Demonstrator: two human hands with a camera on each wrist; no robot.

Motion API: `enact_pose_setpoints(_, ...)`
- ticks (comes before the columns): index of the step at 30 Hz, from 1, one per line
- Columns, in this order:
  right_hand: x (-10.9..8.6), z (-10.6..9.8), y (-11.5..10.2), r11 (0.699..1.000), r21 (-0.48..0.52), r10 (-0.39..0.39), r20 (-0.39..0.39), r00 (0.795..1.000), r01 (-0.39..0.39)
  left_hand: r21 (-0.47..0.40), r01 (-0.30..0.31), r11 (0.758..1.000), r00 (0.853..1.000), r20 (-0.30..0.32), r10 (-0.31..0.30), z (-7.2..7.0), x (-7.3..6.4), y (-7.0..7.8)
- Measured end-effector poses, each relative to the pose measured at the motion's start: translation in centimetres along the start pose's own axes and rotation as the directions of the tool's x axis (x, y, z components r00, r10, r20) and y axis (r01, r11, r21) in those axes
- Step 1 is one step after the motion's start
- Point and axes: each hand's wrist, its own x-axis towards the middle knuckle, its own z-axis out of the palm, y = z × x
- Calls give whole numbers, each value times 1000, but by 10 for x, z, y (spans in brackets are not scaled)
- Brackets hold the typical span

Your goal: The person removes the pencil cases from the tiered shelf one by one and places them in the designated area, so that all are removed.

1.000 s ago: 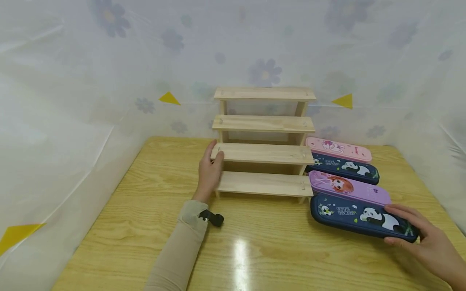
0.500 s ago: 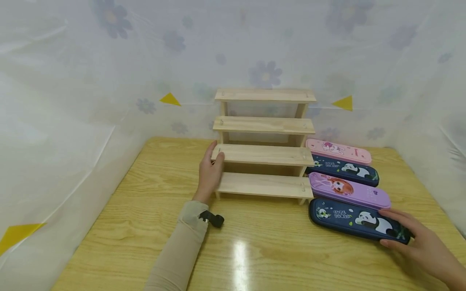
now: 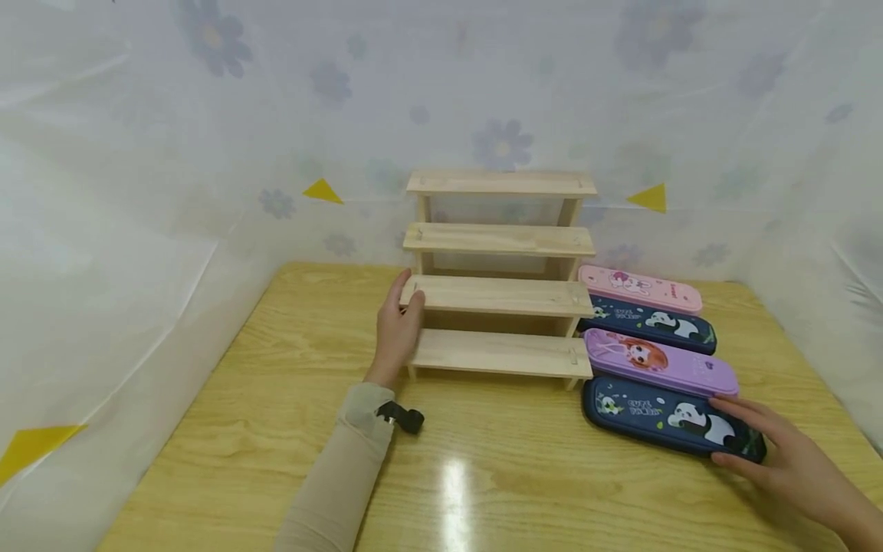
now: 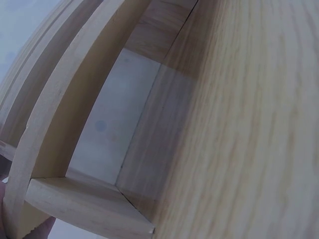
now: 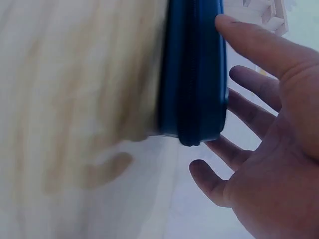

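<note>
The tiered wooden display shelf [image 3: 500,295] stands on the table, its steps facing me. My left hand [image 3: 398,326] grips the left edge of its second step from the bottom, thumb on top; little of that hand shows in the left wrist view. At the lower right, my right hand [image 3: 776,452] holds the right end of a navy panda pencil case [image 3: 641,414] between thumb and fingers. In the right wrist view, the thumb touches the edge of the zippered case [image 5: 197,74]. The case lies on the table, in front of a purple pencil case [image 3: 679,368].
Behind the purple case lie another navy panda pencil case [image 3: 631,320] and a pink one [image 3: 655,290], stacked in a row right of the shelf. Flower-print sheeting [image 3: 441,92] encloses the wood-grain table [image 3: 290,429] at the back and sides.
My right hand has lowered the front navy pencil case onto the table and shifted it left, closer to the shelf. The left hand has kept its hold on the shelf.
</note>
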Motion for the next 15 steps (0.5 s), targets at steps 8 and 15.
enact_pose_setpoints(8,17,-8,-18,985,46,-158,-119,980,165,-39,21,999,1000,-6,-22,-7,2,0)
enact_pose_setpoints(15,38,-5,-47,960,74,-253,-188,949,271,-84,50,995,998,47,-46,-13,-2,1)
